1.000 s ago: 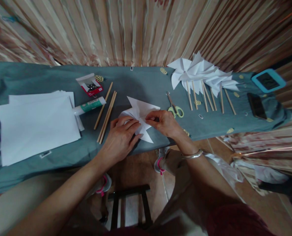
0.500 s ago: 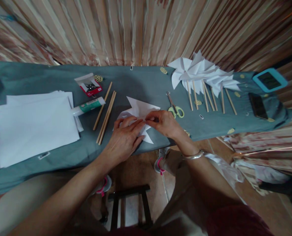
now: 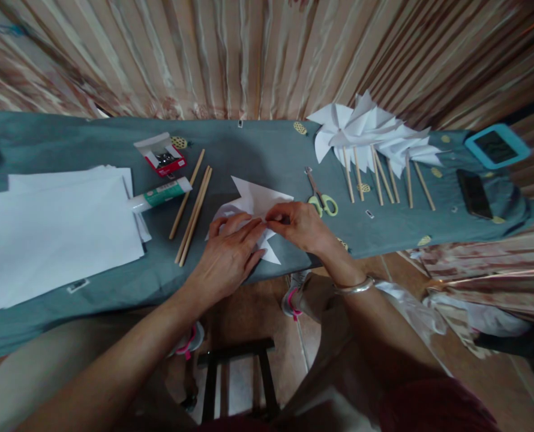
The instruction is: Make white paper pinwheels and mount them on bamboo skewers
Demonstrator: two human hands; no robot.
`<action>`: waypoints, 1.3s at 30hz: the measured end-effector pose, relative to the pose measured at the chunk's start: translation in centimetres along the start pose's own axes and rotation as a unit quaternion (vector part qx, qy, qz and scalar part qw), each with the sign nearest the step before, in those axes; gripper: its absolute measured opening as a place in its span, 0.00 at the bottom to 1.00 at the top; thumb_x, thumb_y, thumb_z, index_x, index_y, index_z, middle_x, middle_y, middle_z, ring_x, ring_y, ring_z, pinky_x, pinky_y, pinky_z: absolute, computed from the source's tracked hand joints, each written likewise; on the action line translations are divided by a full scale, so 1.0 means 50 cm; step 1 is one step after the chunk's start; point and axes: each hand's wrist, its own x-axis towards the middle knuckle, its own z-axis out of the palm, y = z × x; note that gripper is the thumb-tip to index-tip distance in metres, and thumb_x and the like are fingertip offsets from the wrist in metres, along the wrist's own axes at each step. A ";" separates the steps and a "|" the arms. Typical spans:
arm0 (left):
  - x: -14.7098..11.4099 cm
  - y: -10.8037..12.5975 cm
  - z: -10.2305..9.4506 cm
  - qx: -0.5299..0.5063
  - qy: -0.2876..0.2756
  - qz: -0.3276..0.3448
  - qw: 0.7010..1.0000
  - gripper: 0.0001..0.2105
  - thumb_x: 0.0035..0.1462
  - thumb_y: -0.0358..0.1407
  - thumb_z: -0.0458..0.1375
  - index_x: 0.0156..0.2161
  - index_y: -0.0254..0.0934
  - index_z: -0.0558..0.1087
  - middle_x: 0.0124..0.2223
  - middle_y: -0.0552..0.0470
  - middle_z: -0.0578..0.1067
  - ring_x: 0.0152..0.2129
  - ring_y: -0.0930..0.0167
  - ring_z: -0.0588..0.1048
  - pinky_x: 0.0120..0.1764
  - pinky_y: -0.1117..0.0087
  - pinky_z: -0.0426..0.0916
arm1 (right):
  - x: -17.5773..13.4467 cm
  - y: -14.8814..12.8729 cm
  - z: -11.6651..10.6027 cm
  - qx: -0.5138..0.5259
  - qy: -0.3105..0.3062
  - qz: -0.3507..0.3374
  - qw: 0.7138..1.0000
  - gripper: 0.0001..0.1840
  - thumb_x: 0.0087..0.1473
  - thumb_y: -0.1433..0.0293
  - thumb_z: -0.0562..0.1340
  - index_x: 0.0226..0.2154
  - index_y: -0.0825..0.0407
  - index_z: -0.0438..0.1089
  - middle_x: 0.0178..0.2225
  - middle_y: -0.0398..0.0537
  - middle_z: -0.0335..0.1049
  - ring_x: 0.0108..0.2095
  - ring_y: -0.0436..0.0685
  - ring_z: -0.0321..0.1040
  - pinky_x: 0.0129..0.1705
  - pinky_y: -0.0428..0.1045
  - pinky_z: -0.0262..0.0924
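Observation:
A white paper pinwheel lies at the table's front edge, partly covered by my hands. My left hand rests over its near left side, its fingers bent and holding the paper down near the middle. From the right, my right hand pinches the paper at the centre between thumb and index finger. Whether a small pin is in that pinch is hidden. Green-handled scissors lie just beyond my right hand. Three wooden sticks lie to the left of the pinwheel.
At the left is a stack of white paper, with a glue tube by its edge. A red box of pins stands open behind. Finished pinwheels on sticks are piled at back right, near a blue-framed device and a dark phone.
Both hands stay in nearly the same place on the pinwheel. The view has shifted very slightly; nothing else has visibly moved.

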 end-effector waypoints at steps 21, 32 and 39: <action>0.018 -0.014 0.000 0.008 0.018 -0.035 0.999 0.20 0.62 0.41 0.52 0.56 0.33 0.64 0.50 0.39 0.76 0.59 0.56 0.62 0.56 0.49 0.52 | -0.019 0.000 0.006 -0.092 0.035 -0.074 0.992 0.08 0.57 0.68 0.61 0.35 0.53 0.75 0.30 0.49 0.75 0.35 0.57 0.68 0.41 0.51 0.57; 0.030 -0.018 0.001 -0.012 0.035 -0.049 0.998 0.22 0.62 0.41 0.51 0.57 0.30 0.62 0.51 0.39 0.75 0.58 0.56 0.62 0.57 0.50 0.49 | -0.040 -0.014 0.030 -0.153 0.048 -0.172 0.972 0.13 0.62 0.69 0.55 0.42 0.53 0.75 0.42 0.51 0.74 0.45 0.62 0.60 0.47 0.57 0.51; 0.027 -0.033 -0.041 -0.050 0.109 -0.080 0.990 0.21 0.63 0.43 0.49 0.58 0.38 0.63 0.48 0.48 0.78 0.57 0.60 0.62 0.57 0.54 0.51 | -0.039 -0.007 0.038 -0.154 0.071 -0.172 0.971 0.14 0.63 0.70 0.54 0.40 0.53 0.76 0.44 0.50 0.74 0.46 0.62 0.60 0.47 0.57 0.51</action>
